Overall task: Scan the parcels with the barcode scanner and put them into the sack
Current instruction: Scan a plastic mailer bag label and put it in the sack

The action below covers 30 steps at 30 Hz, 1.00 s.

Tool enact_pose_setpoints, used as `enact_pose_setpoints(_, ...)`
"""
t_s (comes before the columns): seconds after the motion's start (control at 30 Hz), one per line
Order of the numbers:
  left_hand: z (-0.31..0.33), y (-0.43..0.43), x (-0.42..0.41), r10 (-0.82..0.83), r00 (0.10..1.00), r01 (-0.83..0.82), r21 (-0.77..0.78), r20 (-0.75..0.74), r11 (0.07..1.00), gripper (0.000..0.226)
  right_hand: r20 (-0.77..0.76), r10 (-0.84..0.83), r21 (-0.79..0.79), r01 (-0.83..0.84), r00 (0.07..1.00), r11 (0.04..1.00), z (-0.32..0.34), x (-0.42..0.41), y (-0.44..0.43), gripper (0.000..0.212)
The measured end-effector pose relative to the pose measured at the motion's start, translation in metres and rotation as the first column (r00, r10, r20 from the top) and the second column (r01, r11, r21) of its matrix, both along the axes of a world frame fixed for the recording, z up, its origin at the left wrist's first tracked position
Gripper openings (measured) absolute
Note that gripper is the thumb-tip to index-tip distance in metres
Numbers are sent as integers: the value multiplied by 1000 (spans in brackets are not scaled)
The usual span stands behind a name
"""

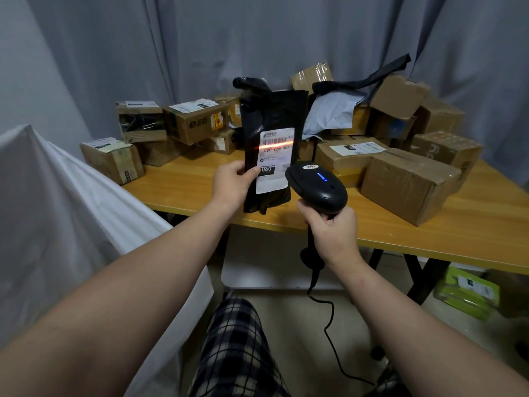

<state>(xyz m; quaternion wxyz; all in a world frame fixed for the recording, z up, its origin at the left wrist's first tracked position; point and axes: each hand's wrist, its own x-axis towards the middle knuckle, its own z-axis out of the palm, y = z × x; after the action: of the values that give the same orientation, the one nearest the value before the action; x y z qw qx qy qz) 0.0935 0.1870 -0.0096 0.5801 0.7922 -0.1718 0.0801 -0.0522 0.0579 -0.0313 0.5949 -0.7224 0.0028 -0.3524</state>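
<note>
Hands both gripped: left hand [233,184] pinched the upright parcel [272,116], right hand [335,233] held the scanner [317,184] at its 4 o'clock; the sack [57,196] lay at 9 o'clock, nearer the left.

Wooden table [472,224]. Big brown box [409,184] near front edge. Behind it: stacked boxes [446,147], grey mailer bag [329,113]. Far left of it: labelled boxes [194,121], some stacked.
</note>
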Motion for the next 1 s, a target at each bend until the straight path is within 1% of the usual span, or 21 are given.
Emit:
enact_pose_setpoints(0.1,1,10,-5,45,995,-49,44,84,998,17,15,22,12,-22,1000,1000,5,5,6,27)
enact_pose_setpoints(0.2,-1,37,-19,61,989,-68,46,136,997,23,33,88,3,-88,996,996,7,16,23,24)
enact_pose_setpoints(0.27,-5,66,-32,80,983,-87,35,167,996,24,7,155,-5,-155,988,988,5,26,43,21)
enact_pose_setpoints(0.37,-18,122,-46,167,975,-173,33,148,984,30,-112,276,7,-277,955,961,-4,43,83,16)
enact_pose_setpoints(0.47,-40,185,-51,297,949,-306,73,106,949,25,-280,376,3,-391,883,920,-20,62,126,38)
enact_pose_setpoints(0.5,-47,207,-52,355,931,-363,111,89,925,22,-333,406,7,-428,851,904,-25,67,140,42)
enact_pose_setpoints(0.57,-62,248,-52,450,889,-457,205,80,866,19,-430,438,9,-482,789,876,-38,79,165,41)
enact_pose_setpoints(0.63,-77,282,-48,511,853,-515,322,106,794,17,-511,437,-9,-513,740,858,-50,92,186,25)
enact_pose_setpoints(0.67,-84,295,-45,532,837,-535,391,125,749,15,-541,428,-27,-523,724,852,-55,97,195,22)
enact_pose_setpoints(0.7,-93,306,-39,551,824,-543,465,135,699,14,-567,417,-44,-532,710,846,-60,103,202,25)
enact_pose_setpoints(0.77,-112,319,-26,568,816,-501,620,106,604,15,-611,382,-85,-537,693,839,-72,114,214,26)
enact_pose_setpoints(0.83,-130,327,-9,578,816,-410,732,27,545,17,-643,327,-139,-525,692,840,-81,123,220,28)
enact_pose_setpoints(0.87,-138,330,1,582,813,-371,768,-3,523,19,-654,299,-169,-520,695,837,-85,128,221,31)
enact_pose_setpoints(0.93,-156,334,21,568,823,-308,835,-8,457,20,-675,241,-244,-519,698,819,-93,135,222,40)
enact_pose_setpoints(1.0,-174,336,34,553,833,-240,888,-20,393,11,-684,194,-312,-523,703,793,-98,139,223,45)
